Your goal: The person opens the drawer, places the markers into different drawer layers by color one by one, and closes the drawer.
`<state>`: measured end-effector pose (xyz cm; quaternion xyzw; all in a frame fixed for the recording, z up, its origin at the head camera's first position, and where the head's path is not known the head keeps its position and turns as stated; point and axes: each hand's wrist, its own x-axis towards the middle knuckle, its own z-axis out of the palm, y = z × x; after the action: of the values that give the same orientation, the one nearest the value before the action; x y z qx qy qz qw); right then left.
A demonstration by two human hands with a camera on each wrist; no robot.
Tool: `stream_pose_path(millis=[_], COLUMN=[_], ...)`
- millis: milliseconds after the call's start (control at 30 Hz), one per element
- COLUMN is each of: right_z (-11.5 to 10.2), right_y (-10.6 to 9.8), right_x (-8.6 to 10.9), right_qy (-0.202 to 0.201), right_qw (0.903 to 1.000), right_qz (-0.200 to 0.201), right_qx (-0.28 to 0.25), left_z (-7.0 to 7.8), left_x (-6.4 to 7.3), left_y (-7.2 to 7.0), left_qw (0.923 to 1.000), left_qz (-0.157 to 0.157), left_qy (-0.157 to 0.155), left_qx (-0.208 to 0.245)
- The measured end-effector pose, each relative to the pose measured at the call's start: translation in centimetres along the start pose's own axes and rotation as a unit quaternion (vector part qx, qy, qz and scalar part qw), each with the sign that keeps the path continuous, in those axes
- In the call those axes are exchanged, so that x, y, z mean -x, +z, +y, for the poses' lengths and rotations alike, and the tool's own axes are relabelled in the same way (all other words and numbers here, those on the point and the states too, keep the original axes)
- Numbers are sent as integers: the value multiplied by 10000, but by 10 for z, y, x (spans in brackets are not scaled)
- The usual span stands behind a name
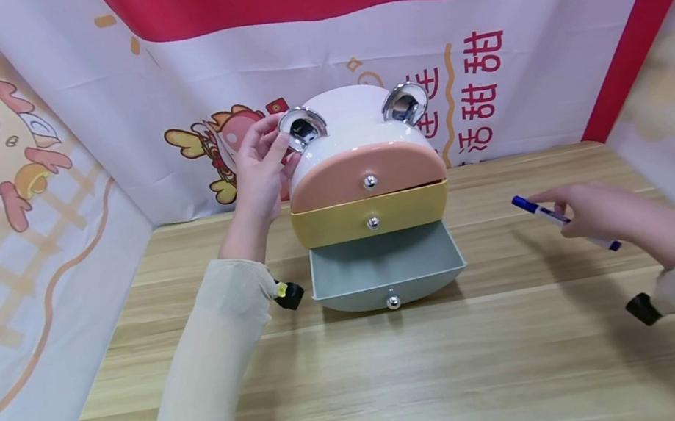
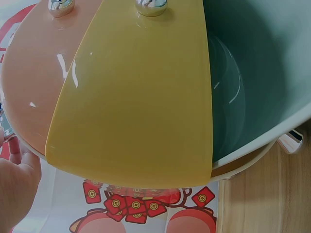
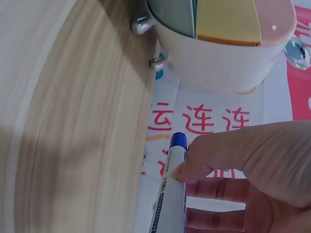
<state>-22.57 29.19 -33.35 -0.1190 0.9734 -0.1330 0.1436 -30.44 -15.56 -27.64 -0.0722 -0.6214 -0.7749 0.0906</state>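
A small rounded drawer box point(image 1: 355, 114) stands at the back of the table, with two shiny silver eyes on top. Its pink drawer point(image 1: 333, 181) and yellow drawer point(image 1: 333, 224) are closed; the grey-green bottom drawer point(image 1: 359, 301) is pulled out, and no item shows inside. With thumb and fingers my left hand point(image 1: 260, 167) holds the rim of the left silver eye point(image 1: 303, 127). My right hand point(image 1: 606, 214), off to the right above the table, pinches a white marker point(image 3: 169, 194) with a blue cap point(image 3: 179, 140).
The wood-grain table point(image 1: 446, 378) extends in front of the box. Printed white and red cloth point(image 1: 283, 48) hangs close behind it, and more cloth lines both sides. Each sleeve has a small black device point(image 1: 644, 310) near the wrist.
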Motion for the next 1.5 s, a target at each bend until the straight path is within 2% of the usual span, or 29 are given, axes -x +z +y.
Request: stream_pose_path(millis=[300, 533, 733, 1200, 1500], right_z=[-13, -25, -42, -77, -99], right_y=[-4, -10, -18, -32, -35], right_x=[2, 6, 13, 24, 22], right_qy=[-336, -424, -475, -1073, -1415], right_qw=[9987, 9982, 9981, 9922, 9883], right_qz=[350, 398, 380, 589, 465], right_qx=[183, 176, -48, 234, 344], left_z=[1, 1, 0, 1, 0], left_x=[-2, -2, -2, 0, 0], left_y=[1, 1, 0, 0, -1], left_qw=[10000, 10000, 9999, 9999, 9999], left_qz=[-11, 9, 21, 19, -35], left_qy=[-58, -80, -90, -132, -102], left_qx=[51, 49, 47, -14, 16])
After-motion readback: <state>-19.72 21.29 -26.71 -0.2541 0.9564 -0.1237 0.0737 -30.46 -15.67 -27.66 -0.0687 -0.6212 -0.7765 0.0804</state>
